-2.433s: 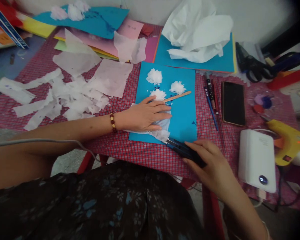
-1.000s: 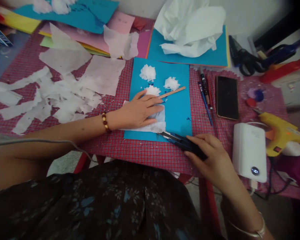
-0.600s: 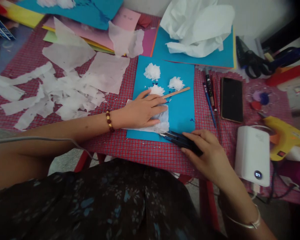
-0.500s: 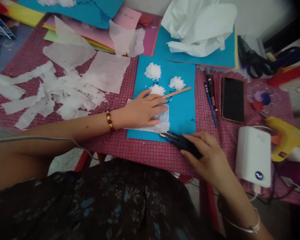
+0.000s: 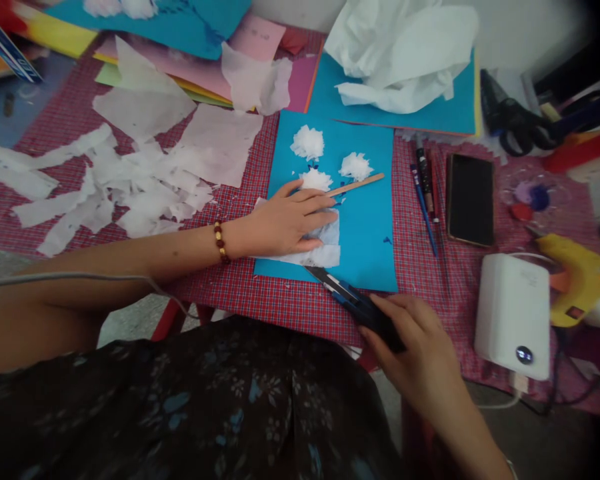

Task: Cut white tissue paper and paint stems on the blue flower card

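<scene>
My left hand [image 5: 295, 223] lies flat, fingers spread, pressing a folded piece of thin white paper [image 5: 327, 256] onto a blue sheet [image 5: 370, 233]. In my right hand [image 5: 415, 340] is a utility knife [image 5: 353, 300] with a black and blue body. Its blade points up and left, by the lower edge of the white paper. Above my left hand, the blue sheet carries three white ruffled paper flowers, one at the top [image 5: 307, 143], one at the right [image 5: 356, 166] and one close to my fingers [image 5: 316, 179]. A wooden stick [image 5: 357, 185] slants beside them.
Torn white paper strips [image 5: 100, 180] spread over the left of the checked cloth [image 5: 240, 293]. Crumpled white paper [image 5: 405, 53] lies at the back. To the right are brushes [image 5: 425, 200], a phone [image 5: 471, 199], a white power bank [image 5: 514, 313], a yellow glue gun [image 5: 580, 273] and black scissors [image 5: 525, 130].
My right hand has drawn the knife a little down and left, and more of its blade shows below the paper. My left hand stays in place on the paper.
</scene>
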`<action>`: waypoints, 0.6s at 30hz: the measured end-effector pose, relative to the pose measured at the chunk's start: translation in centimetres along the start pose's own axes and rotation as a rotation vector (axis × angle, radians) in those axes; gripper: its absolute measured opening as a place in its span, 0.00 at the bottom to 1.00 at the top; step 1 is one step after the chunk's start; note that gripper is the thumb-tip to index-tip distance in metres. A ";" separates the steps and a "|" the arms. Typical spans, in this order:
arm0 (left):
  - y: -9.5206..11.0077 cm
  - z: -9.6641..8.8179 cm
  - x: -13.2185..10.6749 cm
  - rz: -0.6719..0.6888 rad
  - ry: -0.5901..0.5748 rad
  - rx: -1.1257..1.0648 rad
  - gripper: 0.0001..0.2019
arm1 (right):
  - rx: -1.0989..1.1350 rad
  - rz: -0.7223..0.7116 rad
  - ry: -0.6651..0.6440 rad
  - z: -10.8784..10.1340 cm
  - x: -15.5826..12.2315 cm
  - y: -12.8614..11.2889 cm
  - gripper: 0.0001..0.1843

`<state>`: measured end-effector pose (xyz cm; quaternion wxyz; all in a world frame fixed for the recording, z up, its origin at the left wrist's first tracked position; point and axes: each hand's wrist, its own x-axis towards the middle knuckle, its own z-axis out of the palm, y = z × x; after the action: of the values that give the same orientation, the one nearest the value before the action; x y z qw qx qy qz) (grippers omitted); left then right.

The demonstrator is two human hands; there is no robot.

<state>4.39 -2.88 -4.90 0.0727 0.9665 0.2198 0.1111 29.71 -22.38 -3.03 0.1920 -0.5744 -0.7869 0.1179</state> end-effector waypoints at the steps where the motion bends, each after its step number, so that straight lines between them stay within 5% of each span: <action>1: 0.0 0.0 0.0 0.002 0.002 -0.006 0.22 | -0.002 -0.001 0.005 0.0 0.2 0.2 0.18; 18: -0.6 -0.4 0.1 -0.007 -0.009 -0.117 0.21 | -0.039 -0.050 -0.084 -0.7 4.1 2.1 0.20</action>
<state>4.19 -2.29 -4.57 0.1306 0.9602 0.2160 0.1192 30.71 -17.81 -2.61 0.1507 -0.5529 -0.8104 0.1218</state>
